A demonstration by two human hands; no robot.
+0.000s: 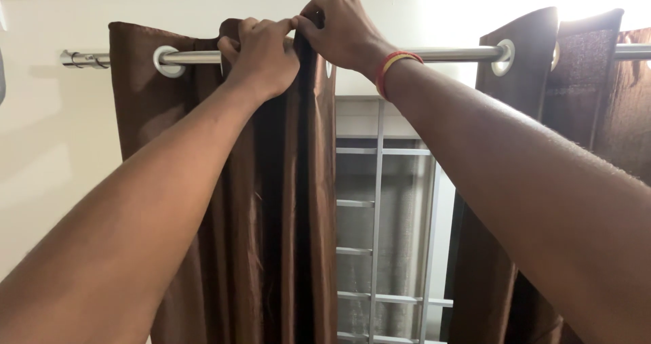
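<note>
A shiny brown curtain (271,201) hangs by silver eyelets from a steel curtain rod (196,56) near the ceiling. Both my arms reach up to its top edge. My left hand (261,56) pinches a fold of the fabric at the rod, fingers closed on the cloth. My right hand (342,29), with a red and yellow thread band on the wrist, grips the same top edge just to the right, over the rod. One eyelet (167,61) shows left of my hands; the eyelets under my hands are hidden.
A second brown curtain (515,181) hangs on the right part of the rod. Between the two is a window with a grey metal grille (378,235). A cream wall (54,147) lies to the left, with the rod's end bracket (78,59).
</note>
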